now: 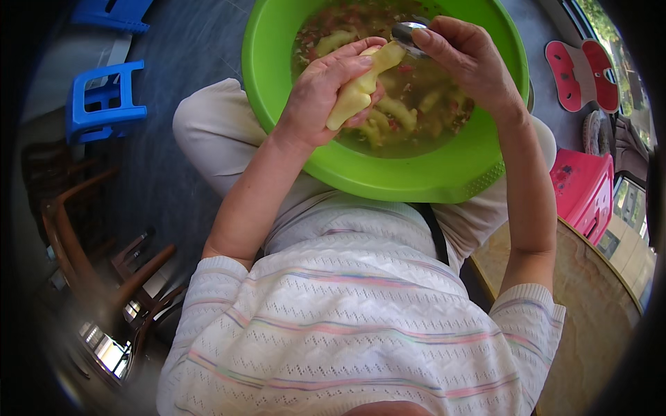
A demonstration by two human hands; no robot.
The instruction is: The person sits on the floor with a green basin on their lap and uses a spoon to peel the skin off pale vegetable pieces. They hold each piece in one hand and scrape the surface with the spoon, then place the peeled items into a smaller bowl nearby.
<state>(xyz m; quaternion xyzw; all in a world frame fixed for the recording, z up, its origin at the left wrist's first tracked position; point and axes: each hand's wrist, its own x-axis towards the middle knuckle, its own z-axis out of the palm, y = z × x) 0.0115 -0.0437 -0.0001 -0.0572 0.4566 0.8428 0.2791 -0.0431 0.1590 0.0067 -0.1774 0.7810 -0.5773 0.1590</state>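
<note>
My left hand point(333, 83) grips a pale yellow, peeled piece of ginger root point(359, 91) over a large green plastic basin point(411, 179). In my right hand point(465, 60) is a metal spoon point(408, 35), its bowl close by the upper end of the ginger; whether they touch I cannot tell. Much of the spoon's handle is hidden by my fingers. Cloudy brownish water point(411, 145) fills the lower part of the basin. Several pieces of ginger point(398, 114) lie in it, among small reddish and pale scraps.
To the left are a blue plastic stool point(106, 106) and wooden chairs point(67, 229). On the right stand a pink plastic stool point(583, 192), a red and pale board-like item point(583, 75) and a round-edged tabletop point(588, 312). Shoes point(593, 132) sit near the window.
</note>
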